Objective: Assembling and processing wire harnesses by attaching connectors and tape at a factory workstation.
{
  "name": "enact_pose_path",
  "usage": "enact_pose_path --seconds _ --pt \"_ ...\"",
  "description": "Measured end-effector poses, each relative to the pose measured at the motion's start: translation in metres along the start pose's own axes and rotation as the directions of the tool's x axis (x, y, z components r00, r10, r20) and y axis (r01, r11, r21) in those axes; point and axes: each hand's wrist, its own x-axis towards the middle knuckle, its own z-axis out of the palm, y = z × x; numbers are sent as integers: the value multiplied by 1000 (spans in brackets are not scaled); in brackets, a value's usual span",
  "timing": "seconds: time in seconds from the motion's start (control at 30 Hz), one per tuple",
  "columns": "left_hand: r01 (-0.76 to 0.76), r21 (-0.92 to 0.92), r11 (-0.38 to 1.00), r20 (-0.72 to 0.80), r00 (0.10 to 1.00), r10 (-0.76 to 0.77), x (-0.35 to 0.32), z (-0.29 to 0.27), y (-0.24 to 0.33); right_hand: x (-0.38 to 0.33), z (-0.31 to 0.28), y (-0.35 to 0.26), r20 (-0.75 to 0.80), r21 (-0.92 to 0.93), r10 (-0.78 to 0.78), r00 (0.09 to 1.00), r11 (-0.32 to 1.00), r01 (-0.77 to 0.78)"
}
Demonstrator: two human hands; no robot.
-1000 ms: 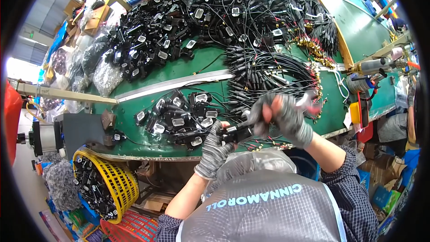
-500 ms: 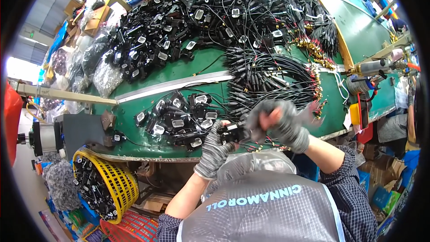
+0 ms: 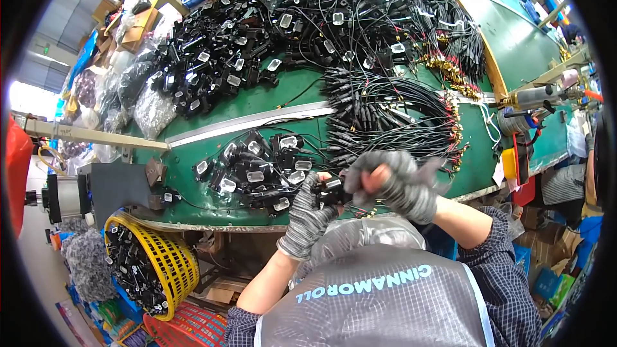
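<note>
Gloved hands at a green worktop [image 3: 270, 99]

Left hand [image 3: 307, 215] and right hand [image 3: 393, 183] pinch a black connector [image 3: 331, 191] at lower centre; yellow basket [image 3: 168, 262] lower left.

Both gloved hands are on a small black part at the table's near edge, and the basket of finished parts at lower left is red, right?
Not quite. The head view shows the basket is yellow. The left hand and right hand, both gloved, do hold a small black part at the green table's near edge.

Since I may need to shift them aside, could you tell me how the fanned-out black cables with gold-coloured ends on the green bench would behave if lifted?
The black cables would probably flop and sag, since they already curve loosely across the green bench. They overlap closely, so several would likely tangle and drag along together. Each looks thin, so probably light for its length.
</note>
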Motion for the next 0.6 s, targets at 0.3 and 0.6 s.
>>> enact_pose_path --seconds 0.3,0.6 --pt "-600 726 336 427 777 462 6 -6 -2 23 -31 9 269 418 648 713 588 -692" --pt "-309 400 863 96 950 296 5 -1 6 17 -8 -7 97 -96 112 989 990 -103"
